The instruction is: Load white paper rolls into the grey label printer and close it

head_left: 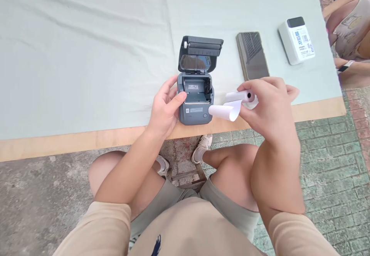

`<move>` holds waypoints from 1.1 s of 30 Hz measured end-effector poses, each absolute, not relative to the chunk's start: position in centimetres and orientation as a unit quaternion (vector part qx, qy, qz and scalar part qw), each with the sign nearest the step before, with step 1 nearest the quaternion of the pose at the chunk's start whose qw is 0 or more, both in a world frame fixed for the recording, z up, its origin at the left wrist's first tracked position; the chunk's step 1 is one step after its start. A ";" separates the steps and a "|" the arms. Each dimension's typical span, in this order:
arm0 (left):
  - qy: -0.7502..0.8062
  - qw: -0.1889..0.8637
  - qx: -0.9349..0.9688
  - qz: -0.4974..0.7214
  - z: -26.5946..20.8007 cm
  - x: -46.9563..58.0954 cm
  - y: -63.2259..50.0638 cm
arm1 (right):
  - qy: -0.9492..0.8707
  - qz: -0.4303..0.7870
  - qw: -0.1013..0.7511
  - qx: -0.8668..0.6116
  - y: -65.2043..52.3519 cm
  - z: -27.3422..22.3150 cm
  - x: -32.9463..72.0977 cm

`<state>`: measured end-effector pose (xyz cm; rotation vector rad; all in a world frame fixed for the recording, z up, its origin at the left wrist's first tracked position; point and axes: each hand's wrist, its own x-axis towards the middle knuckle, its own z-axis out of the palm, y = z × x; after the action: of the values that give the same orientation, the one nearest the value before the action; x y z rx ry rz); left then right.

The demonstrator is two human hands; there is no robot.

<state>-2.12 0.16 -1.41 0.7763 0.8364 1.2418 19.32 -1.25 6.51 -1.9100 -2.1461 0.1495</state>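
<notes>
A dark grey portable label printer stands at the table's front edge with its lid raised and its paper bay showing no roll. My left hand grips the printer's left side, thumb over the rim of the bay. To the right of the printer, my right hand pinches a small white paper roll by its end, the dark core hole facing me. A loose, curling strip of paper hangs from the roll toward the printer, close to its front right corner.
Behind my right hand a dark smartphone lies on the pale tablecloth. Farther right stands a white box-shaped device with printed labels. Another person sits beyond the table's right edge. A bare wooden strip runs along the front.
</notes>
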 end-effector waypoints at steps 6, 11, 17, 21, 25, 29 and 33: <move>0.359 0.667 0.360 0.545 -1.9 -2.2 0.1 | -0.778 0.078 0.098 -0.616 -1.1 5.9 19.7; 0.365 0.672 0.341 0.547 -1.9 -2.2 0.2 | -0.688 0.024 0.269 -0.673 -1.6 6.2 24.0; 0.358 0.680 0.325 0.551 -1.5 -2.1 0.3 | -0.652 0.108 0.218 -0.718 -1.2 3.7 27.5; 0.359 0.679 0.329 0.550 -1.5 -2.1 0.3 | -0.613 0.101 0.248 -0.743 -0.7 2.5 28.4; 0.358 0.677 0.326 0.554 -1.6 -2.2 0.4 | -0.571 0.108 0.298 -0.757 -0.3 1.5 29.1; 0.359 0.678 0.322 0.554 -1.6 -2.2 0.4 | -0.541 0.132 0.406 -0.725 0.1 1.7 29.0; 0.359 0.677 0.323 0.555 -1.6 -2.3 0.4 | -0.566 0.215 0.533 -0.591 -0.3 4.3 27.0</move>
<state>-2.29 0.40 -1.57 0.7252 0.8077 1.2467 27.03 -0.26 4.29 -1.4086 -1.3484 0.5128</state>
